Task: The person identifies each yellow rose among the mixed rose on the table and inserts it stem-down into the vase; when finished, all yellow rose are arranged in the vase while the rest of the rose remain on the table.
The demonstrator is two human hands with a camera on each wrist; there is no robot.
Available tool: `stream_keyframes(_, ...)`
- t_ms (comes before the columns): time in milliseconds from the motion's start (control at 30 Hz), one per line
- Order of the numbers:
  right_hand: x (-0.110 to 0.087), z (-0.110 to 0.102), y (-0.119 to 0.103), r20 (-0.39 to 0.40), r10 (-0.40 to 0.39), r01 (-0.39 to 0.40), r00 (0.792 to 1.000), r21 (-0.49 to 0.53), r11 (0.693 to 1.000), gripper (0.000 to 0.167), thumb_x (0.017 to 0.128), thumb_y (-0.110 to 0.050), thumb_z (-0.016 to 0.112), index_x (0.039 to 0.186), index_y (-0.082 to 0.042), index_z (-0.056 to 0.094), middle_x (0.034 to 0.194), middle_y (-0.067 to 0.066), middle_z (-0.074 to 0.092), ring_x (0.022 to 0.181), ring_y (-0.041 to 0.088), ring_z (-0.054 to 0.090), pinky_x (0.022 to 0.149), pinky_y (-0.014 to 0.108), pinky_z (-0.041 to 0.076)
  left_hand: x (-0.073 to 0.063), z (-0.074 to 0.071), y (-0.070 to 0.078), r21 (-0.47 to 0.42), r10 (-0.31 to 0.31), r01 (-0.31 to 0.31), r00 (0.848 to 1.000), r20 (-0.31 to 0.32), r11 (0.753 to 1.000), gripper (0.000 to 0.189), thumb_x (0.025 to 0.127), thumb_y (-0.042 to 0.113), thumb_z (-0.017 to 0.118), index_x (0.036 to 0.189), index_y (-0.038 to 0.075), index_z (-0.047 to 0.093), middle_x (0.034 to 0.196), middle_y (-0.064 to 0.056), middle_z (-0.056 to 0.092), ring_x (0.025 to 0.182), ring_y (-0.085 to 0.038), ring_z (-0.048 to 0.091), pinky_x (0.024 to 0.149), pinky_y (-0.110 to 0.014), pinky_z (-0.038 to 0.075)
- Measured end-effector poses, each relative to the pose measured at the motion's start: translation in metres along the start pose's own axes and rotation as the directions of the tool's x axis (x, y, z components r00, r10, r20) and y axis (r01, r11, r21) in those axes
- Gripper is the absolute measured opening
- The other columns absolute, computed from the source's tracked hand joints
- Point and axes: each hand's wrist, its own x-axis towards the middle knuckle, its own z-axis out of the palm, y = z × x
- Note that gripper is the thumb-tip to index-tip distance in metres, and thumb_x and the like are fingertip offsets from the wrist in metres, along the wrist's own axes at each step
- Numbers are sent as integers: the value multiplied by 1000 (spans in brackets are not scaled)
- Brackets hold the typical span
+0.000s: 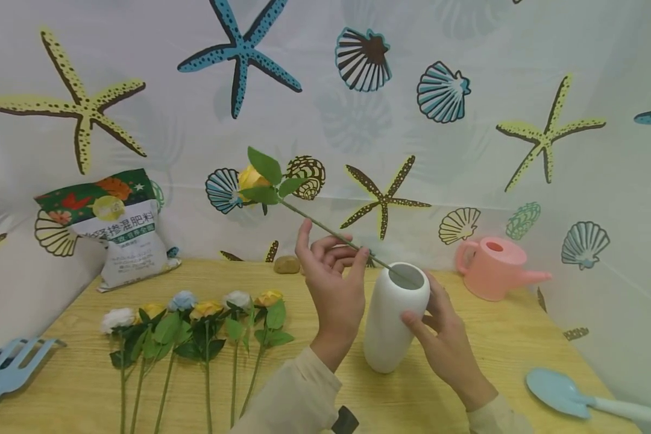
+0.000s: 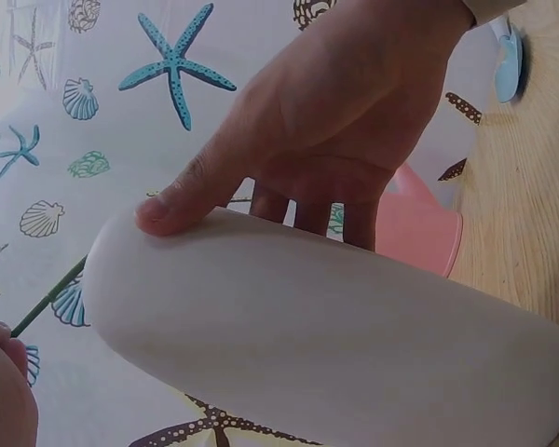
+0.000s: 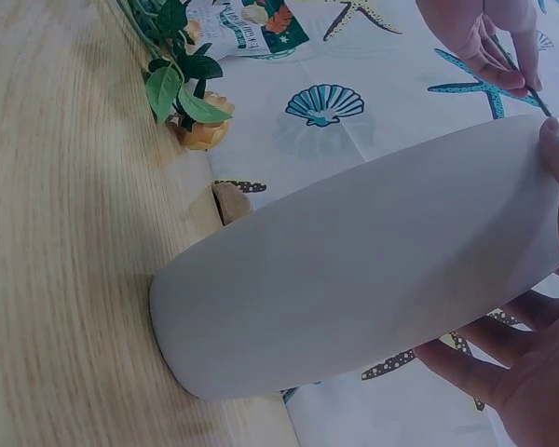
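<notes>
My left hand (image 1: 336, 293) pinches the green stem of a yellow rose (image 1: 254, 181) between thumb and fingers. The stem slants down to the right, and its lower end is inside the mouth of a white vase (image 1: 389, 325). Bloom and leaves point up and left, away from the opening. My right hand (image 1: 449, 343) holds the vase around its upper right side, with the thumb on the near face. In the left wrist view, the right thumb (image 2: 172, 209) lies against the vase near its rim. The vase's base is at the tabletop in the right wrist view.
Several artificial roses (image 1: 206, 310) lie in a row at the left. A fertilizer bag (image 1: 130, 241) and a stone (image 1: 287, 264) are at the back. A pink watering can (image 1: 493, 271) stands behind right, a blue trowel (image 1: 559, 392) front right, a blue hand fork (image 1: 16, 367) far left.
</notes>
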Motion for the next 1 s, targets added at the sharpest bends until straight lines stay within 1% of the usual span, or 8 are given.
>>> stream_keyframes(167, 0, 0, 1, 1, -11, 11, 1000, -7, 1000, 70, 97, -9, 66, 158, -18, 32, 151, 11, 49, 130, 35, 57, 92, 26, 54, 0, -1, -2, 28, 50, -50, 999, 0, 998, 89, 87, -8, 72, 156, 8, 18, 112, -18, 59, 88, -20, 63, 85, -26, 59)
stream_keyframes(267, 1, 0, 2, -1, -29, 29, 1000, -17, 999, 71, 97, -8, 66, 158, -17, 31, 151, 13, 49, 130, 34, 57, 91, 26, 55, -1, -2, -3, 66, 95, -96, 995, 17, 993, 88, 87, -8, 72, 155, 5, 18, 113, -19, 59, 88, -22, 64, 84, -25, 58)
stream_keyframes(400, 1, -1, 2, 2, -38, 38, 999, -19, 999, 71, 97, -7, 65, 159, -15, 30, 150, 13, 50, 130, 34, 57, 91, 25, 55, -5, -3, -8, 136, 157, -166, 985, 79, 977, 84, 88, -7, 72, 154, 3, 21, 112, -19, 61, 87, -26, 65, 81, -23, 58)
stream_keyframes(500, 0, 0, 1, 4, -32, 32, 999, -14, 999, 71, 97, -7, 65, 159, -15, 29, 150, 14, 50, 130, 34, 57, 91, 25, 55, -9, -3, -12, 183, 198, -221, 971, 137, 958, 80, 88, -5, 73, 152, 0, 24, 110, -19, 62, 86, -27, 66, 77, -23, 58)
stream_keyframes(600, 0, 0, 1, 6, -26, 26, 1000, -15, 1000, 71, 98, -7, 65, 159, -14, 29, 150, 14, 50, 130, 34, 57, 91, 24, 55, -11, -4, -15, 210, 247, -284, 951, 188, 935, 77, 88, -5, 73, 150, -1, 27, 107, -19, 63, 83, -26, 68, 73, -25, 59)
stream_keyframes(800, 0, 0, 1, 15, -10, 10, 1000, -14, 1000, 71, 98, -8, 64, 159, -15, 28, 150, 14, 49, 131, 33, 56, 92, 24, 54, -12, -4, -19, 268, 353, -424, 894, 275, 865, 68, 87, -5, 73, 144, -4, 36, 105, -17, 67, 79, -23, 68, 68, -27, 59)
stream_keyframes(933, -1, 0, 1, 19, -12, 12, 1000, -12, 1000, 71, 98, -8, 64, 159, -14, 28, 150, 14, 49, 131, 34, 55, 93, 24, 54, -10, -4, -22, 312, 396, -496, 856, 333, 810, 48, 88, -2, 73, 130, -4, 50, 99, -14, 71, 75, -20, 69, 65, -23, 58)
stream_keyframes(1000, -1, 0, 1, 22, -14, 14, 1000, -12, 1000, 71, 99, -8, 64, 159, -14, 27, 150, 15, 49, 132, 34, 55, 93, 24, 53, -10, -4, -22, 329, 407, -516, 845, 347, 791, 37, 89, -1, 73, 122, -3, 56, 94, -14, 73, 72, -20, 70, 64, -21, 58)
